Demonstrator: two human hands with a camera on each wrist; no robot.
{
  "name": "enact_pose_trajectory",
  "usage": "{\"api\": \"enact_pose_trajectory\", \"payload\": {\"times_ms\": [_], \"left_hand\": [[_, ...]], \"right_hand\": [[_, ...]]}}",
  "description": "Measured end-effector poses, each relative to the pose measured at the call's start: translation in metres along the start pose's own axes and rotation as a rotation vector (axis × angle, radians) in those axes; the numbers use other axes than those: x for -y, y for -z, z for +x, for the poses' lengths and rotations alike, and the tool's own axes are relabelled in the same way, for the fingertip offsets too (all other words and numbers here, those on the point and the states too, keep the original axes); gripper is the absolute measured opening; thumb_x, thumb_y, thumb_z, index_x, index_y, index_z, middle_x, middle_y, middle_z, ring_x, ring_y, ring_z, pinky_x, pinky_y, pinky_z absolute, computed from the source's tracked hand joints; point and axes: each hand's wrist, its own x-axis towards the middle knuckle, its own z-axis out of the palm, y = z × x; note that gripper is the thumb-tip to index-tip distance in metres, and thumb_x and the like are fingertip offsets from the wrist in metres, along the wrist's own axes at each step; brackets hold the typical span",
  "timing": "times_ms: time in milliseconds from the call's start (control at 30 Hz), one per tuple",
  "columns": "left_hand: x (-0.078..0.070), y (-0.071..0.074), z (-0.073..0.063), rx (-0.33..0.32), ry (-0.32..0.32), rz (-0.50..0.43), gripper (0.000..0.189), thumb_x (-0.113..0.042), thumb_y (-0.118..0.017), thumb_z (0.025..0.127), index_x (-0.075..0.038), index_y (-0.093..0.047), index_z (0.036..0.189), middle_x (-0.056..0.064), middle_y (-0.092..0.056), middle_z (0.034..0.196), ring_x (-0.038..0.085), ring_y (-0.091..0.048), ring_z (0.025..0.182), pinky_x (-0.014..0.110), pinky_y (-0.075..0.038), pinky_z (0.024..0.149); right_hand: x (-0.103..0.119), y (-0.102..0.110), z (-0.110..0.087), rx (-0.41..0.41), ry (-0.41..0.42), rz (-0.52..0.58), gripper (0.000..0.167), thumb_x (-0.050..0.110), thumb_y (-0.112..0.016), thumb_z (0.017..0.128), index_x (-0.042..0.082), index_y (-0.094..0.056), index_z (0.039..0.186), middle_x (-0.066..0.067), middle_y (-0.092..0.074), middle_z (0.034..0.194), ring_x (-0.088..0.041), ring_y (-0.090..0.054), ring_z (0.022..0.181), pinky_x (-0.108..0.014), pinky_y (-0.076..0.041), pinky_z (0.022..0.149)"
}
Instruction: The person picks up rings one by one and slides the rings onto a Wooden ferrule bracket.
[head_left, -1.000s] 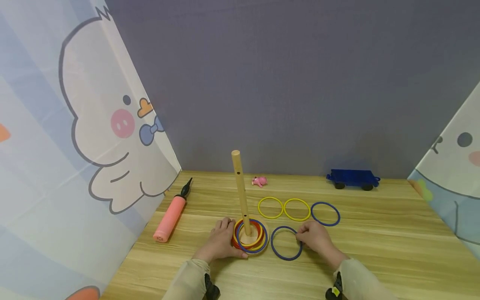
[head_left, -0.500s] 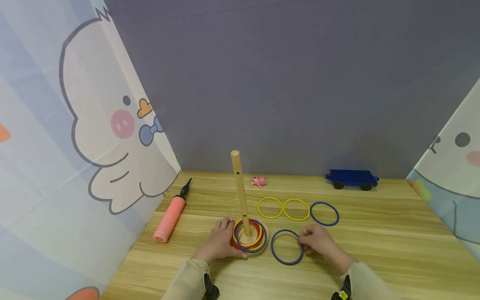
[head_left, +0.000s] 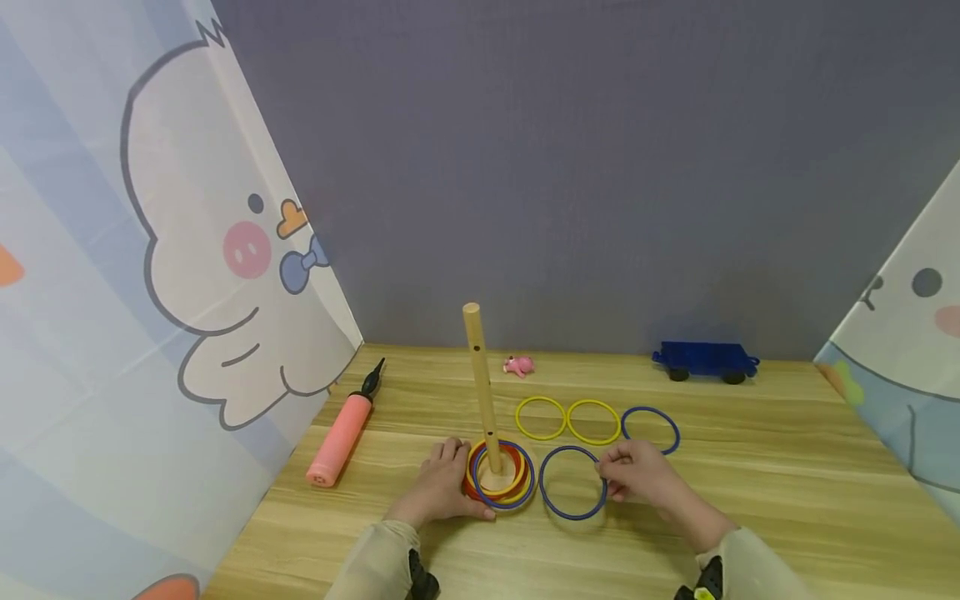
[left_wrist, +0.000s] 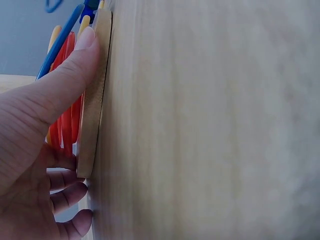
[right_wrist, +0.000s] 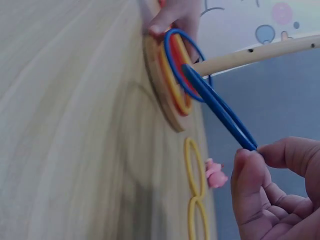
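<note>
At a table point(head_left: 570, 558), left hand point(head_left: 439, 485) curved around a wooden base point(left_wrist: 91, 130), right hand point(head_left: 637, 473) pinching a raised blue ring point(right_wrist: 220, 111)

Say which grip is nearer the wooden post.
Left: the left grip touches the base of the post; the right grip is farther off, to its right, pinching a blue ring.

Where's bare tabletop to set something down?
Free: in front of the blue cart, right of the right hand; between pink pump and left hand. Crowded: around wooden peg, with stacked rings, held blue ring, loose rings.
</note>
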Motion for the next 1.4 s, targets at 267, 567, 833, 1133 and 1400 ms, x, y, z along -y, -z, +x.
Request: {"api": "enact_pose_trajectory", "payload": {"times_ms": [267, 567, 833, 1133, 1400], "left_hand": [[0.002, -0.001, 0.0, -0.016, -0.008, 0.002, 0.115, -0.067, -0.082, 0.06, 0.004, -0.041, 0.142, 0.017, -0.041, 0.134, 0.036, -0.037, 0.123, 0.058, -0.036, 0.095], [0.002, -0.001, 0.0, -0.01, -0.009, -0.008, 0.116, -0.067, -0.081, 0.06, 0.004, -0.041, 0.143, 0.017, -0.04, 0.134, 0.036, -0.036, 0.123, 0.057, -0.035, 0.096], [0.001, -0.001, -0.002, 0.0, -0.005, -0.02, 0.117, -0.067, -0.081, 0.06, 0.004, -0.04, 0.143, 0.017, -0.04, 0.135, 0.036, -0.035, 0.124, 0.059, -0.035, 0.097], [0.0, -0.002, -0.003, -0.003, -0.014, -0.002, 0.117, -0.068, -0.081, 0.059, 0.004, -0.04, 0.143, 0.017, -0.041, 0.134, 0.036, -0.036, 0.123, 0.058, -0.036, 0.094], [0.001, -0.002, -0.002, -0.02, -0.024, 0.003, 0.116, -0.067, -0.082, 0.059, 0.004, -0.042, 0.142, 0.016, -0.042, 0.132, 0.035, -0.037, 0.121, 0.058, -0.037, 0.093]], "right_hand": [[0.018, 0.004, -0.004, 0.025, 0.066, 0.015, 0.026, 0.012, -0.061, 0.095, -0.012, -0.057, 0.104, -0.007, -0.064, 0.08, -0.019, -0.062, 0.069, -0.034, -0.055, 0.063], [0.046, 0.01, -0.011, -0.003, 0.139, 0.045, 0.023, 0.011, -0.062, 0.096, -0.01, -0.06, 0.103, -0.01, -0.067, 0.08, -0.018, -0.065, 0.068, -0.034, -0.056, 0.064], [0.065, 0.013, -0.015, -0.044, 0.124, 0.067, 0.025, 0.01, -0.059, 0.097, -0.013, -0.058, 0.109, -0.007, -0.068, 0.082, -0.015, -0.065, 0.068, -0.032, -0.056, 0.066], [0.077, 0.014, -0.02, -0.065, 0.131, 0.103, 0.028, 0.01, -0.062, 0.096, -0.013, -0.058, 0.111, -0.005, -0.067, 0.084, -0.015, -0.065, 0.07, -0.029, -0.056, 0.065], [0.091, 0.016, -0.022, -0.042, 0.191, 0.066, 0.03, 0.01, -0.06, 0.097, -0.016, -0.058, 0.111, -0.008, -0.067, 0.085, -0.015, -0.065, 0.07, -0.03, -0.056, 0.066]]}}
